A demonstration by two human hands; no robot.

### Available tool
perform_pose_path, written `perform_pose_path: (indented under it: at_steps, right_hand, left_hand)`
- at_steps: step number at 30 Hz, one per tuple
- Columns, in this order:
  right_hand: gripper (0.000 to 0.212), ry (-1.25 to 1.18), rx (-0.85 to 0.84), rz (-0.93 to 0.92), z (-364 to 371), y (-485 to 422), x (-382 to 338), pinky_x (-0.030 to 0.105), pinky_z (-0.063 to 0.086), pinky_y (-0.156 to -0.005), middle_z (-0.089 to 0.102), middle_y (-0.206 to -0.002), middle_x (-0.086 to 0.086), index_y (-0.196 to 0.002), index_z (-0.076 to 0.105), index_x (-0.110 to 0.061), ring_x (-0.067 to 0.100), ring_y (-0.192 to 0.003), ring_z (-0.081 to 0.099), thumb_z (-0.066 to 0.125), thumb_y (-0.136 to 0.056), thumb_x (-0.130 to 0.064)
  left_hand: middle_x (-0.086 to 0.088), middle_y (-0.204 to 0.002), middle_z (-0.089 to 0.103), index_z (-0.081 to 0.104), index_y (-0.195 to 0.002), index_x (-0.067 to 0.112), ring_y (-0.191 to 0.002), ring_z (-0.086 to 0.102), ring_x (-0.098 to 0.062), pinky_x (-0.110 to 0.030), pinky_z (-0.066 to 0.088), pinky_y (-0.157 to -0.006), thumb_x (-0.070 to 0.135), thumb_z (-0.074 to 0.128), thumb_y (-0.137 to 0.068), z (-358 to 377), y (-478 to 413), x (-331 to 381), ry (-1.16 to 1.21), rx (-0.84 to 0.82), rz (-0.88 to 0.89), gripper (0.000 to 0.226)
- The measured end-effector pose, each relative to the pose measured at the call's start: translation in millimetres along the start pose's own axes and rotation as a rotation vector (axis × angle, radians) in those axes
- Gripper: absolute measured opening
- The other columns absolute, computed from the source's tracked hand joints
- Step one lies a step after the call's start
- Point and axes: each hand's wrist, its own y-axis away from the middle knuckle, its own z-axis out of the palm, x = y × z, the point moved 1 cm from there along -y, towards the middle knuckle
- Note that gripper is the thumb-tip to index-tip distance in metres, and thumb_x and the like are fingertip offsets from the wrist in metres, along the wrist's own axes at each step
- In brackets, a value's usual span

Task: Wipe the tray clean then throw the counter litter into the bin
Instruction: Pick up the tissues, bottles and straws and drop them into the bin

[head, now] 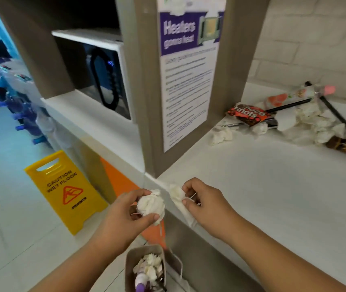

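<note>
My left hand (123, 209) grips a crumpled white tissue ball (151, 204) out past the counter's corner, above the floor. My right hand (201, 202) pinches a second white tissue (178, 199) that hangs over the white counter's (273, 197) front edge. Directly below the hands stands a brown paper bin bag (134, 262) holding crumpled tissues and a purple-capped item. A pile of litter (306, 121) lies at the counter's back: crumpled tissues, a red choco snack wrapper (249, 114), black sticks and other wrappers. No tray is in view.
A grey pillar with a purple-headed poster (189, 76) rises at the counter's corner. A microwave (104, 74) sits in the shelf to the left. A yellow wet-floor sign (64, 190) stands on the tiled floor at left. A white brick wall backs the counter.
</note>
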Motion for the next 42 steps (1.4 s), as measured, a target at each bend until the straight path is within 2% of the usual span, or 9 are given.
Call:
perform_pose_path:
  at_steps: [4,11,18,24,28,32,34,38,42]
  right_hand:
    - [0.037,0.028,-0.088,0.013,58.1,-4.0,2.2,0.007,0.038,-0.065,0.055,-0.098,-0.016,-0.114,0.051,-0.040,-0.002,-0.077,0.053,0.054,-0.090,-0.012]
    - [0.021,0.150,-0.248,0.147,135.2,-20.4,50.1,0.026,0.046,-0.072,0.055,-0.095,-0.003,-0.083,0.052,-0.032,0.012,-0.081,0.054,0.050,-0.085,-0.011]
    - [0.018,0.300,-0.441,0.271,221.1,-54.3,122.7,0.024,0.035,-0.066,0.057,-0.105,0.007,-0.100,0.055,-0.019,0.024,-0.089,0.054,0.047,-0.087,-0.009]
    - [0.028,0.275,-0.445,0.394,284.1,-72.6,181.0,0.027,0.037,-0.070,0.054,-0.103,0.007,-0.080,0.043,-0.035,0.019,-0.085,0.045,0.043,-0.087,-0.008]
    - [0.026,0.258,-0.415,0.492,313.4,-81.3,209.4,0.030,0.041,-0.070,0.056,-0.106,0.004,-0.101,0.051,-0.030,0.024,-0.087,0.051,0.042,-0.084,-0.012]
    - [0.026,0.138,-0.440,0.586,336.3,-87.2,238.1,0.035,0.051,-0.082,0.061,-0.107,-0.002,-0.095,0.048,-0.042,0.022,-0.094,0.059,0.046,-0.085,-0.018]
    - [0.026,0.065,-0.453,0.621,343.7,-87.8,246.4,0.032,0.049,-0.090,0.061,-0.116,-0.002,-0.105,0.053,-0.034,0.019,-0.101,0.058,0.050,-0.088,-0.014]
    - [0.010,-0.279,-0.467,0.728,346.6,-90.5,228.2,0.033,0.052,-0.081,0.064,-0.115,0.004,-0.103,0.058,-0.023,0.019,-0.097,0.062,0.053,-0.094,-0.022]
    - [0.029,-0.738,-0.596,0.831,348.1,-91.2,197.3,0.037,0.055,-0.075,0.066,-0.109,0.002,-0.115,0.058,-0.023,0.022,-0.090,0.066,0.055,-0.093,-0.041]
  left_hand:
    - [0.012,-0.106,0.064,0.061,-0.103,0.040,-0.091,0.066,-0.005,-0.022,0.055,-0.076,0.017,0.084,-0.066,-23.0,12.1,-44.6,-0.050,0.016,-0.064,0.049]
    - [0.010,-0.108,0.062,0.060,-0.103,0.041,-0.090,0.065,-0.006,-0.029,0.054,-0.082,0.029,0.082,-0.065,-25.8,15.6,-116.4,-0.111,0.026,-0.219,0.046]
    - [0.008,-0.106,0.059,0.059,-0.108,0.038,-0.090,0.063,-0.010,-0.035,0.053,-0.084,0.034,0.077,-0.070,-7.8,-5.2,-186.9,-0.091,0.109,-0.377,0.042]
    - [0.008,-0.106,0.057,0.059,-0.109,0.036,-0.092,0.061,-0.010,-0.033,0.051,-0.084,0.029,0.074,-0.075,10.2,-7.3,-249.2,-0.123,0.099,-0.496,0.038]
    - [0.008,-0.105,0.060,0.058,-0.109,0.034,-0.092,0.061,-0.012,-0.034,0.051,-0.084,0.029,0.072,-0.075,19.9,-7.8,-284.7,-0.117,0.108,-0.575,0.037]
    - [0.009,-0.101,0.064,0.058,-0.109,0.032,-0.089,0.062,-0.011,-0.027,0.048,-0.077,0.028,0.073,-0.076,27.7,-12.6,-308.0,-0.092,0.115,-0.636,0.037]
    - [0.011,-0.098,0.065,0.058,-0.108,0.032,-0.087,0.063,-0.010,-0.026,0.047,-0.073,0.027,0.073,-0.076,30.8,-15.2,-314.2,-0.086,0.118,-0.655,0.036]
    - [0.010,-0.089,0.061,0.059,-0.108,0.034,-0.074,0.057,-0.009,-0.023,0.041,-0.060,0.021,0.071,-0.076,38.8,-19.4,-319.6,-0.103,0.080,-0.670,0.037]
    - [0.004,-0.094,0.059,0.060,-0.115,0.029,-0.075,0.055,-0.010,-0.020,0.041,-0.062,0.011,0.070,-0.075,49.6,-24.4,-320.6,-0.103,0.033,-0.685,0.045]
